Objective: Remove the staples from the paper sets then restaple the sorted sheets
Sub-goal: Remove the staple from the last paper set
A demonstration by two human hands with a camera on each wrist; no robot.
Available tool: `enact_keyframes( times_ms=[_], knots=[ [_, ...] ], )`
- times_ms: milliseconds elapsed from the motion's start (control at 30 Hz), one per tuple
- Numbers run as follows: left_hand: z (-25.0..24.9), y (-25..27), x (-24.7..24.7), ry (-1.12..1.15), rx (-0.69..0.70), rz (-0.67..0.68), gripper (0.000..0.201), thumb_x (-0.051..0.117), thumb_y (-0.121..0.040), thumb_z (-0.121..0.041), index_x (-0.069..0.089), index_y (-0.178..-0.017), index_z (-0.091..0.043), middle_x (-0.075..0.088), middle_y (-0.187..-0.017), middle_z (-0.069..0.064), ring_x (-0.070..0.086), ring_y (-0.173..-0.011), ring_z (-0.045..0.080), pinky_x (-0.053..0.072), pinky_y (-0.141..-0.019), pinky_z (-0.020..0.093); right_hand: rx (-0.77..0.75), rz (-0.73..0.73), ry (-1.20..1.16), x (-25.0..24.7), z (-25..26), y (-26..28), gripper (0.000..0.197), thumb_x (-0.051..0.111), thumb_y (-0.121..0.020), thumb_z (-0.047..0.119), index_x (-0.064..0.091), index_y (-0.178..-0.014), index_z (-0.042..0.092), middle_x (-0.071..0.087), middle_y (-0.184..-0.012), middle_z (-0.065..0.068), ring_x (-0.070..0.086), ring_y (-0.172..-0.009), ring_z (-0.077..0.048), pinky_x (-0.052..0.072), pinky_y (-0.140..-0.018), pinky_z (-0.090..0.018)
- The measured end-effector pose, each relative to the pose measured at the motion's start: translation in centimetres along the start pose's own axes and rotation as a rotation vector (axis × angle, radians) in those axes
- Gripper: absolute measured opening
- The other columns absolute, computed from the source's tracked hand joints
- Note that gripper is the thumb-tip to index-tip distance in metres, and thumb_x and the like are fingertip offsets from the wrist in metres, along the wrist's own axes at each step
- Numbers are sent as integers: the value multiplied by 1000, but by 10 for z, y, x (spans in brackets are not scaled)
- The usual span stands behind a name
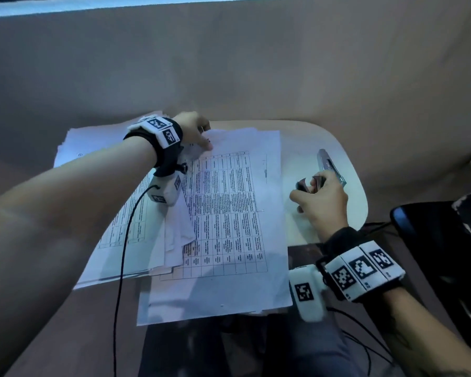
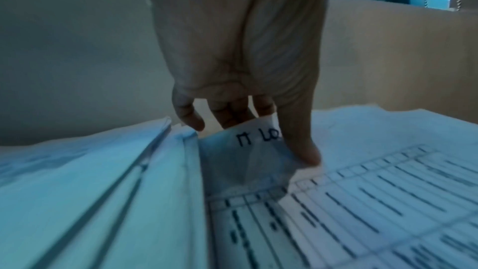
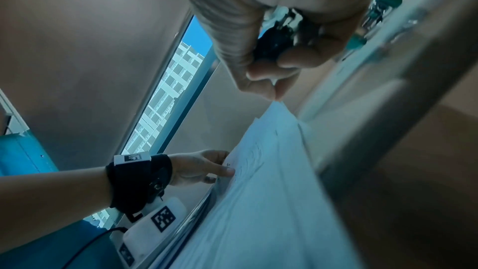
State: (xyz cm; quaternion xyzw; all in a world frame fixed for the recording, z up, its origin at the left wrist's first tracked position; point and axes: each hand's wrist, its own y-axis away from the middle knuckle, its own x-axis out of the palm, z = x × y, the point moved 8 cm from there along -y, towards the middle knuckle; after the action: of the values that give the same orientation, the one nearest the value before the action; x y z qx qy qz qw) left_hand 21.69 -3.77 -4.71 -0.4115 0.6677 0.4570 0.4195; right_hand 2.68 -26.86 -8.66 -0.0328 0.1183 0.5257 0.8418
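Papers spread in overlapping stacks across small desk, printed table sheet uppermost. Left hand at far top corner, thumb and fingers pinching folded corner of one set. Right hand beside the sheets, fingers curled around dark staple remover, probably; too blurred for certainty. Stapler lying just beyond right hand.

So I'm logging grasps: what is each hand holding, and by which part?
The right hand grips a dark staple remover around its body. The left hand pinches the far corner of the papers.
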Motion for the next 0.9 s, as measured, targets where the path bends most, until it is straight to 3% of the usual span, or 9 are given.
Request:
enact_keyframes(
  times_ms=[67, 133, 300, 433, 533, 633, 733, 833, 900],
  knots=[
    [-10, -2, -14, 21, 58, -85, 28, 69, -83, -29, 60, -99, -8, 55, -92, 5, 50, -83, 20, 37, -68, 28, 0, -8, -10, -9, 0, -7, 29, 64, -74, -5, 42, -78, 14, 44, -66, 3, 47, -56, -15, 41, -40, -12],
    [-18, -3, -31, 49, 103, -187, 27, 66, -85, -28, 63, -99, -6, 57, -95, 8, 50, -85, 21, 39, -71, 29, -8, -26, -5, -18, 1, -15, 28, 65, -73, -2, 43, -81, 14, 48, -70, 0, 50, -56, -17, 37, -37, -11],
    [-39, 6, -80, 80, 191, -459, 30, 63, -86, -33, 64, -97, -5, 53, -102, 14, 49, -102, 31, 39, -88, 43, -33, -41, 17, -30, 7, -31, 37, 69, -71, 4, 38, -75, 24, 50, -83, -7, 55, -63, -21, 40, -53, -28],
    [-61, 28, -117, 62, 333, -615, 29, 58, -90, -30, 63, -102, -3, 55, -111, 15, 48, -106, 30, 37, -92, 44, -100, -2, -7, -30, 38, -45, 40, 71, -74, 5, 37, -75, 25, 47, -80, 3, 50, -67, -17, 41, -49, -26],
    [-76, 52, -142, 111, 458, -702, 31, 58, -90, -30, 64, -101, -2, 57, -109, 15, 51, -101, 26, 37, -91, 37, -174, 74, -10, -23, 70, -60, 40, 74, -73, 8, 39, -78, 27, 56, -96, -4, 59, -81, -21, 45, -53, -23],
    [-87, 85, -170, 152, 525, -818, 34, 55, -90, -32, 63, -100, -1, 58, -110, 16, 41, -95, 11, 29, -83, 20, -210, 126, -37, -15, 102, -76, 38, 77, -71, 11, 43, -83, 25, 56, -113, -12, 60, -98, -25, 48, -60, -23],
    [-94, 119, -189, 202, 573, -882, 40, 46, -94, -37, 59, -112, -3, 58, -118, 14, 48, -93, 12, 33, -81, 17, -291, 30, -133, -21, 141, -81, 41, 79, -67, 11, 42, -81, 23, 57, -102, -9, 61, -90, -22, 51, -59, -22],
    [-76, 117, -205, 181, 413, -881, 41, 36, -100, -32, 46, -131, -7, 52, -131, 14, 50, -113, 23, 37, -89, 26, -397, -47, -278, -29, 171, -76, 45, 78, -66, 7, 37, -78, 21, 51, -84, -2, 57, -72, -15, 50, -56, -19],
    [-53, 100, -208, 75, 206, -808, 41, 25, -103, -26, 33, -139, -6, 39, -145, 7, 39, -130, 15, 36, -86, 9, -463, -66, -355, -33, 186, -68, 46, 76, -66, 6, 33, -77, 20, 44, -79, 0, 51, -69, -14, 50, -58, -19]
  ],
)
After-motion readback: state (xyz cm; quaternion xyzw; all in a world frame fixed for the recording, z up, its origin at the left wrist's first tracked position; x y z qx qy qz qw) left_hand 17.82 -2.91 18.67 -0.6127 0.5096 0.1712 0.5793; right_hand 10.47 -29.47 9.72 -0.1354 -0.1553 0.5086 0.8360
